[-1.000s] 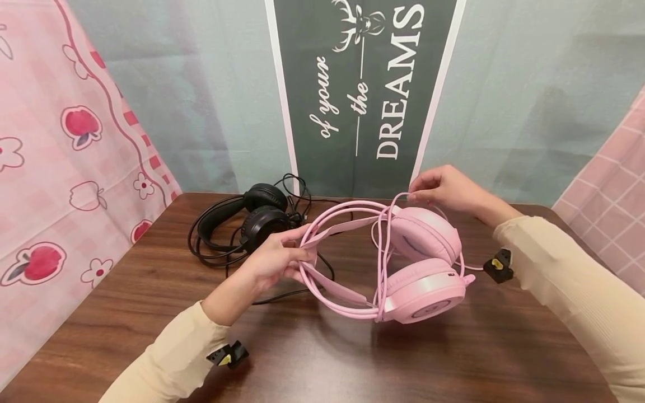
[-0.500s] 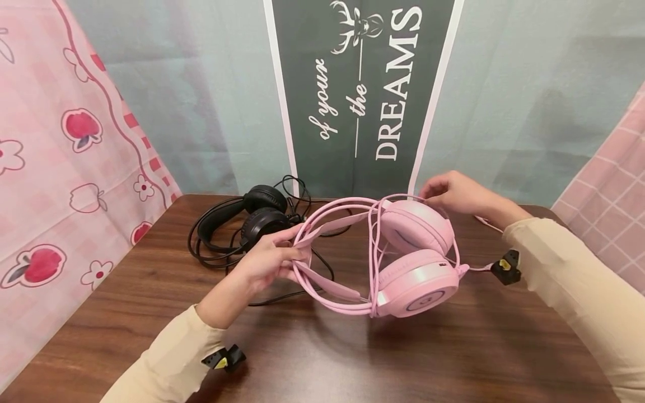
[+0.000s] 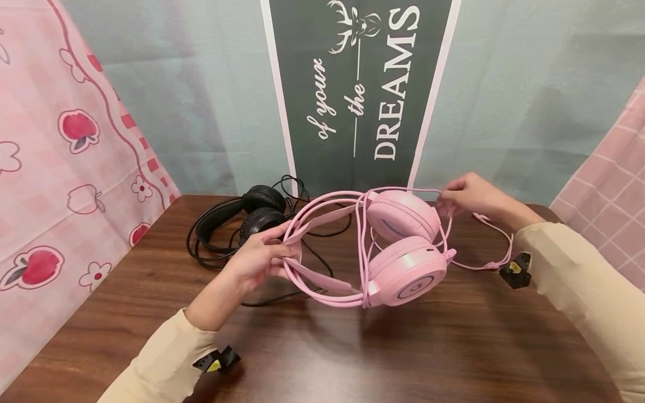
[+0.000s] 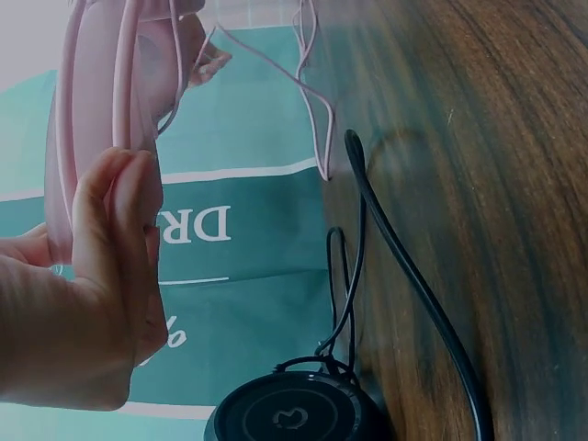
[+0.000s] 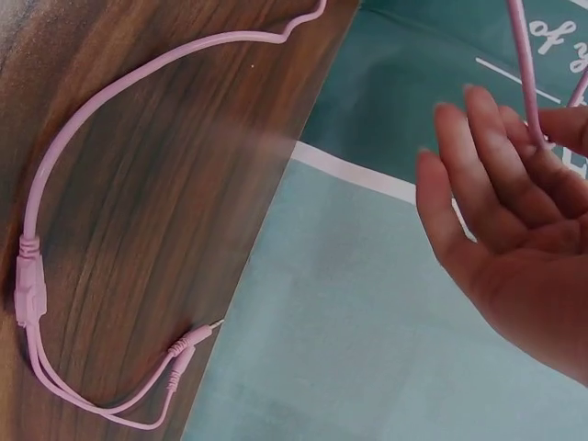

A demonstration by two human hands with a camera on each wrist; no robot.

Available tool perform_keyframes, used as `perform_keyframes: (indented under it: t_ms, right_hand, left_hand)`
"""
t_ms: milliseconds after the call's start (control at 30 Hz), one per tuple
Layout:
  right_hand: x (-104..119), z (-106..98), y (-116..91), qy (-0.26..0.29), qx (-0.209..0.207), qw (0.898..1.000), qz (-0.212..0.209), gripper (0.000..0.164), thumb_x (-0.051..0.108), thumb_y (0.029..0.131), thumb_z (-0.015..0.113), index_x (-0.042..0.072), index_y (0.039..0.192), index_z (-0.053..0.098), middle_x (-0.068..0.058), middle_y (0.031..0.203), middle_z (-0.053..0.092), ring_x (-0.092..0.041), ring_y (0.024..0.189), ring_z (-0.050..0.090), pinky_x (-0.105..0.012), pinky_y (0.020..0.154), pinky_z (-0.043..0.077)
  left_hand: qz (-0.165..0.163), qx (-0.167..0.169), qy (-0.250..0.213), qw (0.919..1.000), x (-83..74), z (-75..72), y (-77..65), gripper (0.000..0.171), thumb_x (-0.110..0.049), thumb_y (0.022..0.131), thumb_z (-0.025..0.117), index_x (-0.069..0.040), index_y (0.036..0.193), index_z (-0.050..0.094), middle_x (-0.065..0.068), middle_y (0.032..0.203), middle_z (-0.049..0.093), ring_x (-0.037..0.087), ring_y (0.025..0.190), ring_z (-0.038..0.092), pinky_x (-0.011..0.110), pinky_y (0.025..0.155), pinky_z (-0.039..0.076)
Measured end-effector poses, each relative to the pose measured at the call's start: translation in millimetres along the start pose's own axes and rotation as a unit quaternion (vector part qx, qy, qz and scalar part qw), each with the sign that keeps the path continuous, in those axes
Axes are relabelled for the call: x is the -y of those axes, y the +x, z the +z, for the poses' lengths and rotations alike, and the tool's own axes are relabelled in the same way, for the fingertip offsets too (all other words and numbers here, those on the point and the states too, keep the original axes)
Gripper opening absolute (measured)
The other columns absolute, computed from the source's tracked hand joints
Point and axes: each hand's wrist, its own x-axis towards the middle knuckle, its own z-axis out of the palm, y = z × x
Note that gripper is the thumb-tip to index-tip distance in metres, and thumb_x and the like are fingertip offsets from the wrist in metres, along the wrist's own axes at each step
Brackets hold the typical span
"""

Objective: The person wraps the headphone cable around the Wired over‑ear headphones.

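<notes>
My left hand (image 3: 257, 254) grips the headband of the pink headphones (image 3: 407, 268), raised above the table with the ear cups to the right. Pink cable is looped across the frame beside the cups. Behind the far cup, my right hand (image 3: 471, 196) pinches a length of the pink cable (image 5: 525, 73) between thumb and forefinger; the other fingers are loosely spread in the right wrist view. The cable's splitter (image 5: 30, 289) and two plugs (image 5: 188, 344) lie on the table. Fingers of my left hand wrap the headband (image 4: 96, 110) in the left wrist view.
Black headphones (image 3: 264, 221) with a coiled black cable lie at the back left of the brown wooden table (image 3: 322, 358). A green and grey cloth (image 3: 201, 112) hangs behind the table, and pink patterned cloths (image 3: 75, 196) flank it.
The pink headphones and my left hand have shifted a little left. My right hand has moved right, drawing out the cable; its plug end now shows on the table.
</notes>
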Motion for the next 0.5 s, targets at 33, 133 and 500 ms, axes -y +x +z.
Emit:
perform_keyframes:
  t_ms: [33, 133, 500]
  right_hand:
    - [-0.3, -0.1, -0.3, 0.007, 0.002, 1.0, 0.006, 0.022, 0.004, 0.092, 0.049, -0.015, 0.092, 0.061, -0.013, 0.072, 0.065, -0.015, 0.059, 0.06, -0.028, 0.057, 0.055]
    - [-1.8, -0.3, -0.4, 0.032, 0.018, 0.999, 0.018, 0.023, 0.008, 0.093, 0.05, -0.013, 0.092, 0.06, -0.013, 0.07, 0.064, -0.018, 0.06, 0.062, -0.03, 0.059, 0.056]
    - [-3.3, -0.2, -2.3, 0.132, 0.069, 0.989, 0.025, 0.007, -0.002, 0.092, 0.048, -0.009, 0.093, 0.048, -0.013, 0.07, 0.054, -0.021, 0.06, 0.059, -0.041, 0.061, 0.056]
  left_hand:
    - [0.0, 0.0, -0.003, 1.0, -0.1, -0.8, -0.3, 0.062, 0.011, 0.085, 0.046, -0.002, 0.142, 0.027, 0.007, 0.071, 0.057, 0.013, 0.058, 0.059, 0.027, 0.052, 0.055]
    - [0.0, -0.002, -0.01, 0.9999, -0.8, -2.3, -1.1, 0.063, 0.011, 0.085, 0.045, -0.002, 0.142, 0.025, 0.007, 0.072, 0.058, 0.013, 0.059, 0.06, 0.027, 0.053, 0.055]
    - [0.005, -0.008, -0.013, 0.9999, -3.0, -6.9, -2.1, 0.062, 0.011, 0.085, 0.044, -0.001, 0.142, 0.025, 0.007, 0.074, 0.059, 0.013, 0.061, 0.06, 0.027, 0.054, 0.055]
